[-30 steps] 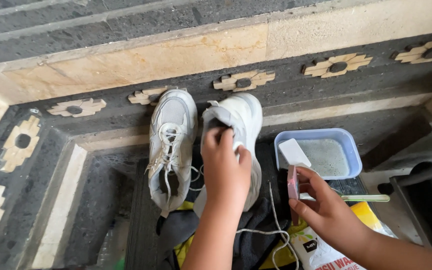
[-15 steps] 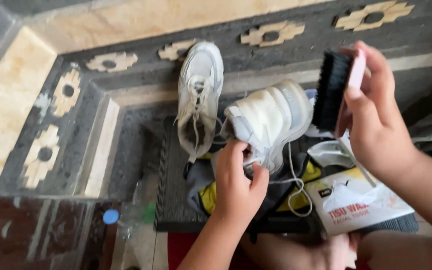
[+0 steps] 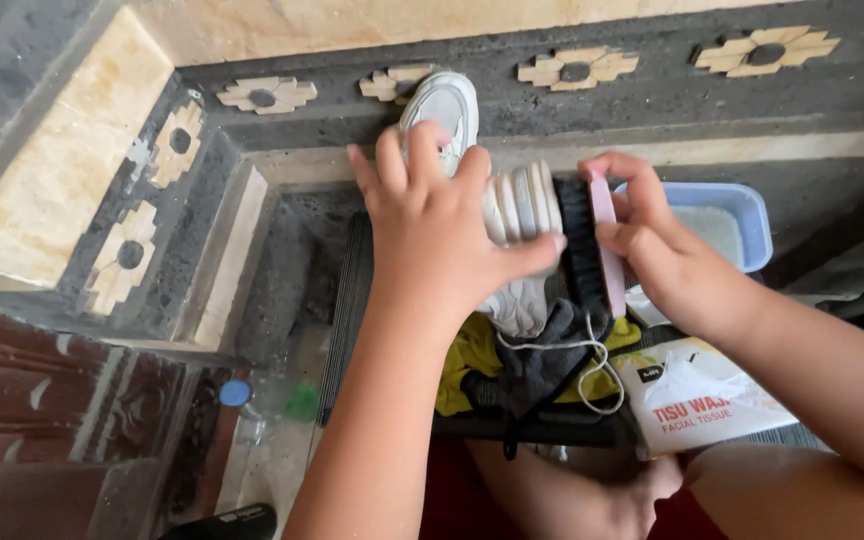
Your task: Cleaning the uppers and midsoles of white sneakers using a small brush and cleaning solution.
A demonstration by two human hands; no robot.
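My left hand (image 3: 442, 235) grips a white sneaker (image 3: 520, 210), lifted and turned so its ribbed sole end faces right; its white lace hangs down below. My right hand (image 3: 652, 245) holds a brush with a pink back and black bristles (image 3: 587, 245), the bristles pressed against the sneaker's end. A second white sneaker (image 3: 444, 102) stands upright against the dark stone ledge behind my left hand, mostly hidden by my fingers.
A blue plastic tub (image 3: 747, 215) sits behind my right hand. Dark and yellow cloths (image 3: 527, 370) lie on a black mat below the shoe. A white tissue pack (image 3: 707, 395) rests at right. A clear bottle with a blue cap (image 3: 252, 400) lies at lower left.
The camera has moved closer. My left hand shifted from the shoe's underside to grip over its top, turning it. The brush came down from raised beside the shoe onto its end.
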